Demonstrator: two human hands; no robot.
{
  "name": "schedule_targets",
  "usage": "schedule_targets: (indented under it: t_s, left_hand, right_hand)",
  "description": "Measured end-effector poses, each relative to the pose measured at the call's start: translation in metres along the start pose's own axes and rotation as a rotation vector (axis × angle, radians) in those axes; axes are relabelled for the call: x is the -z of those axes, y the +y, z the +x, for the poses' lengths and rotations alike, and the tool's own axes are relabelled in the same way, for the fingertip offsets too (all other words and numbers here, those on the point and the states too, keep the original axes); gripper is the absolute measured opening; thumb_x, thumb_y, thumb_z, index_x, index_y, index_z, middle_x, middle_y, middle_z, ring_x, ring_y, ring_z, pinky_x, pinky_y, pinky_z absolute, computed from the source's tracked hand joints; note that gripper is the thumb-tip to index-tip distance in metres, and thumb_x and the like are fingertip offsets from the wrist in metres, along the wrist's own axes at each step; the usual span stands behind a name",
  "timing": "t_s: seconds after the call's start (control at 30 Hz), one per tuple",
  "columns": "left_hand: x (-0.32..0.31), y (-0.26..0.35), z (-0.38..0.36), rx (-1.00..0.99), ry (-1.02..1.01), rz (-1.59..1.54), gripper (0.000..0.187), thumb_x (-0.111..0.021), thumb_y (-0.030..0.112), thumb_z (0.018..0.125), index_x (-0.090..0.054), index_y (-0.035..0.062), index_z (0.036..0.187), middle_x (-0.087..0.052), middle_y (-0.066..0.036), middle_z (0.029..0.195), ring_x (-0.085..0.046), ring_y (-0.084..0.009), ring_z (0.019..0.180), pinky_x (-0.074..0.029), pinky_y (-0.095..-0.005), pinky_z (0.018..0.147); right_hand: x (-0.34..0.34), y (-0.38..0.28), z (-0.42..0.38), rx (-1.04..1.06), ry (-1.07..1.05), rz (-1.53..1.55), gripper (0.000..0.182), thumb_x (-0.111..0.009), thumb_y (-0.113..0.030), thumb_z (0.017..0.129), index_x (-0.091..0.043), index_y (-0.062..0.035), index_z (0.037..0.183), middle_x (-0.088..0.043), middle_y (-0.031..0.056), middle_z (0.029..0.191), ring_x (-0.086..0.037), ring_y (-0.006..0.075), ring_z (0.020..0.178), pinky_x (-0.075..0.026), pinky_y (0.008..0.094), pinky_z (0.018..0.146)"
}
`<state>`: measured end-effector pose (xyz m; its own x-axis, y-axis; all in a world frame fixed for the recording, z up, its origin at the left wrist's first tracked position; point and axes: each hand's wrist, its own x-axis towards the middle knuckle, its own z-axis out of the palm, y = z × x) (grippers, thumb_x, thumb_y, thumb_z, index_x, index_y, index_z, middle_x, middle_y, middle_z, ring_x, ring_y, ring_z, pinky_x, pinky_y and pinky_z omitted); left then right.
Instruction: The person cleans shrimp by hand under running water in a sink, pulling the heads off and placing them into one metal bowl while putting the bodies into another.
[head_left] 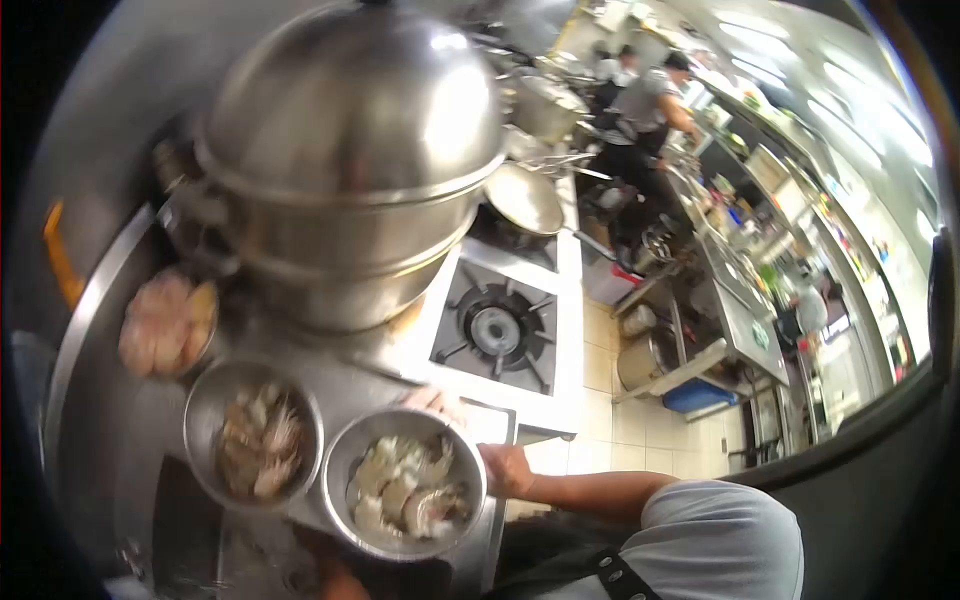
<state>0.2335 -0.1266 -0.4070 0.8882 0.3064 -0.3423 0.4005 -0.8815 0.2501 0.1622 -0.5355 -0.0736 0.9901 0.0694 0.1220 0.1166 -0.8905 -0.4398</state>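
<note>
My right hand [507, 470] is at the right rim of a metal bowl [340, 510], gripping it, with its fingers partly hidden behind the rim. Peeled shrimp [405, 485] lie inside this bowl. To its left, a second metal bowl [200, 440] contains more shrimp and what look like heads or shells. Low in the view, my left hand [338, 578] shows only as a dim, blurred patch of skin below the bowls. Its fingers cannot be made out. Farther left, a bowl of pale pink pieces [168, 325] stands on the metal counter [335, 370].
A large domed steamer pot [350, 210] stands behind the bowls. Right of it are a gas burner [493, 328] and a pan [524, 198] with its handle sticking out over the aisle. People [650, 100] stand at the back by a long work table [745, 330].
</note>
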Motion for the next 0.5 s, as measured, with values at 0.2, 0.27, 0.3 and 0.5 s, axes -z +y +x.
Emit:
schedule_targets:
  t_s: [0.2,0.27,0.3,0.5]
  left_hand:
    - [0.032,-0.02,0.015,0.156,-0.053,-0.078,0.03,-0.049,0.024,0.091,-0.058,0.0064,0.113,-0.061,-0.01,0.107,-0.058,-0.0285,0.1,-0.047,-0.0413,0.087]
    - [0.045,-0.031,0.017,0.248,-0.052,-0.221,0.031,-0.049,0.025,0.091,-0.056,0.0065,0.116,-0.06,-0.01,0.109,-0.057,-0.0282,0.102,-0.047,-0.0416,0.087]
    - [0.053,-0.04,0.017,0.307,-0.04,-0.328,0.032,-0.049,0.025,0.091,-0.055,0.0066,0.117,-0.06,-0.01,0.11,-0.057,-0.028,0.103,-0.047,-0.0417,0.088]
    - [0.126,-0.093,-0.01,0.714,0.103,-1.174,0.038,-0.049,0.028,0.092,-0.05,0.007,0.124,-0.057,-0.009,0.117,-0.055,-0.0272,0.107,-0.046,-0.0425,0.089]
  right_hand:
    - [0.01,-0.005,0.001,-0.018,0.023,0.063,0.016,-0.056,-0.022,0.088,-0.062,-0.0078,0.093,-0.065,0.0105,0.08,-0.064,0.0303,0.071,-0.051,0.0395,0.062]
    - [0.013,-0.003,0.002,-0.003,0.065,0.112,0.014,-0.059,-0.02,0.085,-0.063,-0.0081,0.091,-0.065,0.0105,0.079,-0.063,0.0305,0.069,-0.051,0.0392,0.06]
    - [0.014,-0.003,0.002,0.018,0.095,0.157,0.013,-0.061,-0.018,0.082,-0.064,-0.0083,0.089,-0.064,0.0105,0.077,-0.063,0.0308,0.067,-0.051,0.0389,0.059]
    - [0.017,0.004,-0.001,-0.002,0.022,0.215,0.019,-0.059,-0.027,0.086,-0.063,-0.009,0.092,-0.066,0.01,0.083,-0.064,0.0294,0.075,-0.051,0.039,0.064]
